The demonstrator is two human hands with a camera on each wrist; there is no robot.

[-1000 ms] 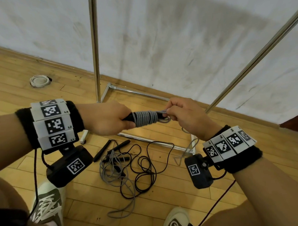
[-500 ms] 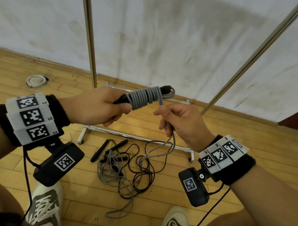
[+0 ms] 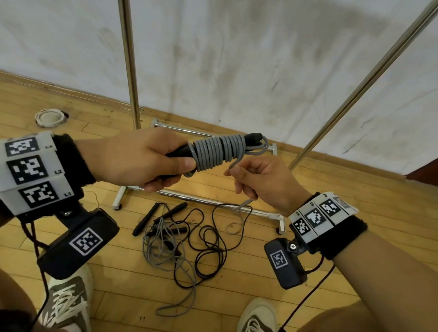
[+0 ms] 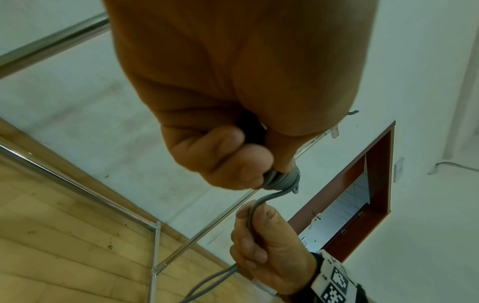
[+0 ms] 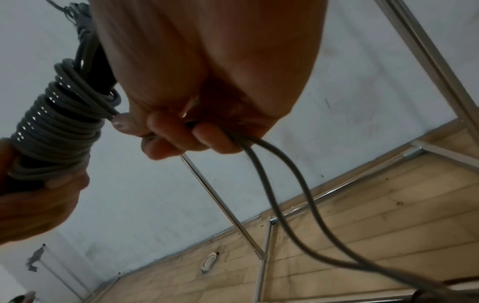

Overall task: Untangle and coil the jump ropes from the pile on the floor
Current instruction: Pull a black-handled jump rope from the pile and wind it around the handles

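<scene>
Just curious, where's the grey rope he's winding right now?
In the head view, the grey rope is coiled round black handles in the left hand; the right hand grips its loose tail.

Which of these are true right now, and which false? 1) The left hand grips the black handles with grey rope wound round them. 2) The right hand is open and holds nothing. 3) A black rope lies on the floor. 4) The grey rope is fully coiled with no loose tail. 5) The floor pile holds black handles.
1) True: the left hand grips the black handles, with the grey rope wound round them.
2) False: the right hand holds the grey rope's loose strand.
3) True: the black rope lies on the wooden floor.
4) False: a loose tail runs down through the right hand.
5) True: black handles lie in the floor pile.
</scene>
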